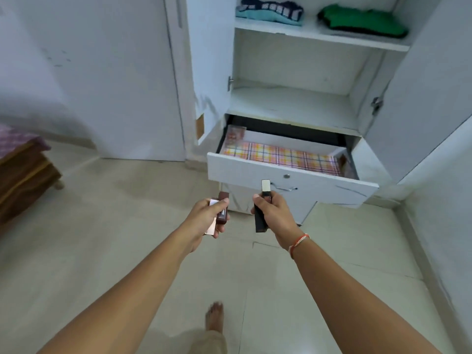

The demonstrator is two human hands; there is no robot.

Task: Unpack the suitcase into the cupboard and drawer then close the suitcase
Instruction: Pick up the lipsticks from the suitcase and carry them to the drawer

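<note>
Drawer (258,172) open, checked liner (281,157) inside, folded clothes (268,10) on shelf (319,35)

We are in a home, in what looks like a bedroom. A white cupboard (306,72) stands open in front of us, with folded clothes (270,10) on its top shelf (319,34) and a pulled-out drawer (288,172) lined with checked paper. To the left we see a white door (115,85) and the corner of a wooden bed (23,172) with a patterned cover. Underfoot is a pale tiled floor (127,238), and we stand on it barefoot.
</note>
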